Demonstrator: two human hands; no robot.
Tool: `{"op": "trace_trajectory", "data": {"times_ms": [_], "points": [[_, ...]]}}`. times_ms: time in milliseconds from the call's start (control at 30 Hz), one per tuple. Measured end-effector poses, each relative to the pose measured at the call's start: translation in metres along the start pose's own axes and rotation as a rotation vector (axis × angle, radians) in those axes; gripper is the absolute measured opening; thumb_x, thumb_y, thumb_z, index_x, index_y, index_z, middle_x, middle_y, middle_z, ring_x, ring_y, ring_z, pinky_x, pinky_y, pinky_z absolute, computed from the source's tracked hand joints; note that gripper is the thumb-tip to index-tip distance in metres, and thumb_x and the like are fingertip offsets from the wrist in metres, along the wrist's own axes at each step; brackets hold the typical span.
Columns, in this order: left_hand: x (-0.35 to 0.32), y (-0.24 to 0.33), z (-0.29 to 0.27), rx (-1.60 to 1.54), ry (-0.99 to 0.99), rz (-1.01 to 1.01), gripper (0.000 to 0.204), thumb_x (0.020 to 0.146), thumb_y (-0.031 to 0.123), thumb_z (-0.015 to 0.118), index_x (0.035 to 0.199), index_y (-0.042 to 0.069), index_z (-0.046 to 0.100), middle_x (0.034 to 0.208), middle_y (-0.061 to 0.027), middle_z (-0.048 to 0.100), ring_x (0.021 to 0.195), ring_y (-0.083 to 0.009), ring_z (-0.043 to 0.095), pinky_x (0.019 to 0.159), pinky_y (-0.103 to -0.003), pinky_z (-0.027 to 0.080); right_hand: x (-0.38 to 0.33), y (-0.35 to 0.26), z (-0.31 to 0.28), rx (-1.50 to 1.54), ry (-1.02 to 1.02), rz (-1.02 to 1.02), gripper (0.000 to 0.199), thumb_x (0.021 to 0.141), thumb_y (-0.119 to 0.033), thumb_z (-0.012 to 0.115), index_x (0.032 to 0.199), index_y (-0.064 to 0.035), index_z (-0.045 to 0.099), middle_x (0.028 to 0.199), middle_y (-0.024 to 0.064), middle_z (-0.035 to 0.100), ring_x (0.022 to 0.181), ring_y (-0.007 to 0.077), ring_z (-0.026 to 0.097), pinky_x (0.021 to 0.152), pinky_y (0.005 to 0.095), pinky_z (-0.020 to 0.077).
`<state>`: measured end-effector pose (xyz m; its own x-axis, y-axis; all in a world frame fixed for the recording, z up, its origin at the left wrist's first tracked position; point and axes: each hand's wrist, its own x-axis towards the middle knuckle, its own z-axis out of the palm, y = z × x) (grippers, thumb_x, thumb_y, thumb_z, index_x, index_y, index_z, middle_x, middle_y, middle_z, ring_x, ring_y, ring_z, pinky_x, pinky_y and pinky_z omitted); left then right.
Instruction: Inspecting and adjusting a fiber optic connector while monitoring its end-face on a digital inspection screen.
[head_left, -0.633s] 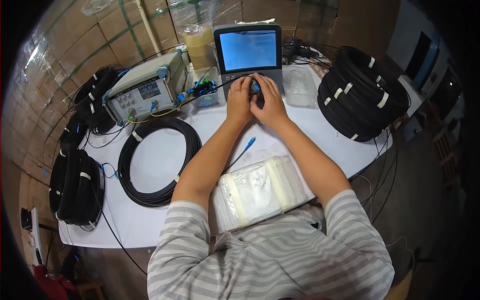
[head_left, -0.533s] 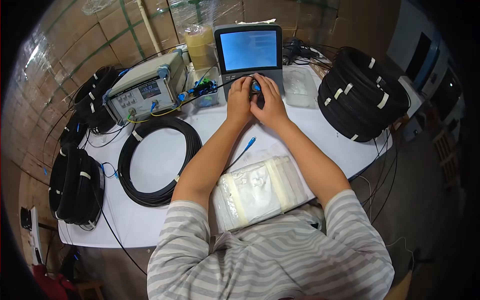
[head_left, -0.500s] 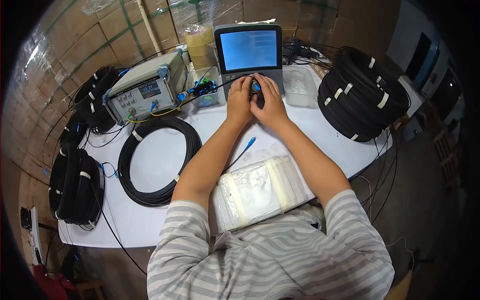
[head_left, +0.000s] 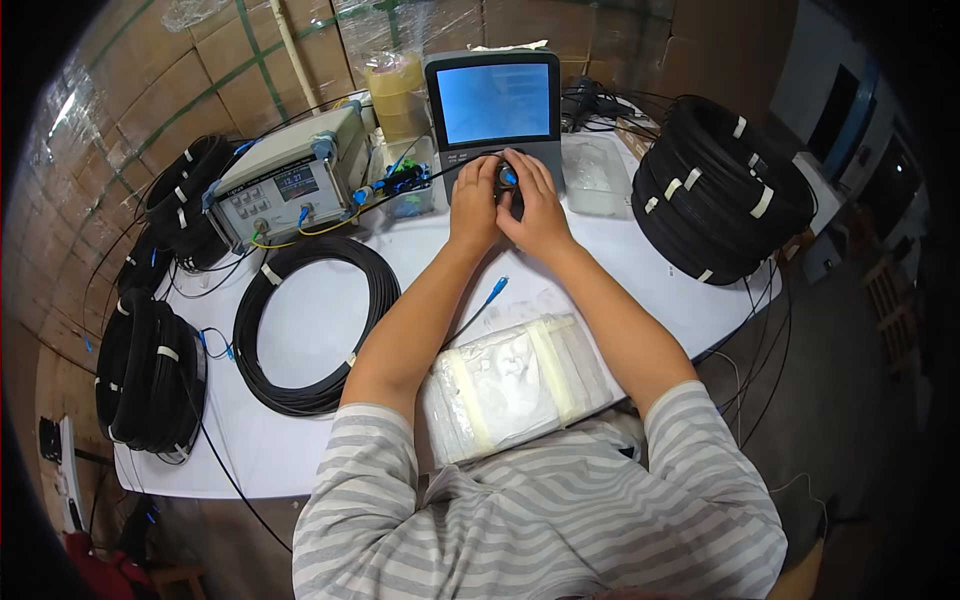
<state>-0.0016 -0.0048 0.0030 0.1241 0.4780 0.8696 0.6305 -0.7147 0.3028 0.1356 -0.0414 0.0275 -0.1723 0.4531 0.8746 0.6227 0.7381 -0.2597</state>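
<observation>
Lying left of the screen unit [head_left: 497,110], a black cable coil [head_left: 316,325] rests on the white table [head_left: 300,450]. Left hand [head_left: 475,205] and right hand [head_left: 537,205] meet at that unit's base, fingers curled around a blue-tipped connector [head_left: 508,177], seemingly pinched, though partly hidden. Stacked coils [head_left: 720,190] sit to its right.

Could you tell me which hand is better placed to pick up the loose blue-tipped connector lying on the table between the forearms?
Probably the left hand: the blue connector lies just beside the left forearm, nearer than the right hand. Both hands rest at the screen device.
</observation>
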Motion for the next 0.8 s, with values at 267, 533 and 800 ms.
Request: {"op": "trace_trajectory", "data": {"times_ms": [267,533,800], "points": [[0.0023,0.0015,0.0009,0.011,-0.033,-0.002,0.064,0.081,0.011,0.075,0.14,0.006,0.052,0.135,-0.0165,0.057,0.126,-0.0384,0.053,0.105,-0.048,0.042,-0.0015,-0.0013,-0.003,0.005,-0.013,-0.01,0.075,0.079,-0.009,0.068,0.15,-0.0026,0.043,0.144,0.0206,0.052,0.137,0.0402,0.046,0.114,0.0459,0.0393],[0.0026,0.004,-0.0015,0.003,-0.029,-0.011,0.065,0.081,0.009,0.074,0.141,0.004,0.051,0.136,-0.0167,0.056,0.127,-0.0378,0.052,0.106,-0.047,0.042,-0.0021,-0.0001,-0.0024,0.004,-0.006,0.006,0.076,0.08,-0.01,0.068,0.151,-0.0027,0.042,0.145,0.0212,0.051,0.137,0.041,0.046,0.115,0.0465,0.0387],[0.004,0.0049,-0.0023,0.004,-0.035,0.003,0.063,0.082,0.01,0.073,0.14,0.004,0.052,0.136,-0.0163,0.056,0.127,-0.0386,0.052,0.106,-0.047,0.042,-0.0034,-0.0002,-0.0009,-0.003,-0.018,0.043,0.076,0.079,-0.009,0.065,0.152,-0.0039,0.041,0.146,0.0195,0.051,0.139,0.0416,0.043,0.115,0.0467,0.0391]]}}
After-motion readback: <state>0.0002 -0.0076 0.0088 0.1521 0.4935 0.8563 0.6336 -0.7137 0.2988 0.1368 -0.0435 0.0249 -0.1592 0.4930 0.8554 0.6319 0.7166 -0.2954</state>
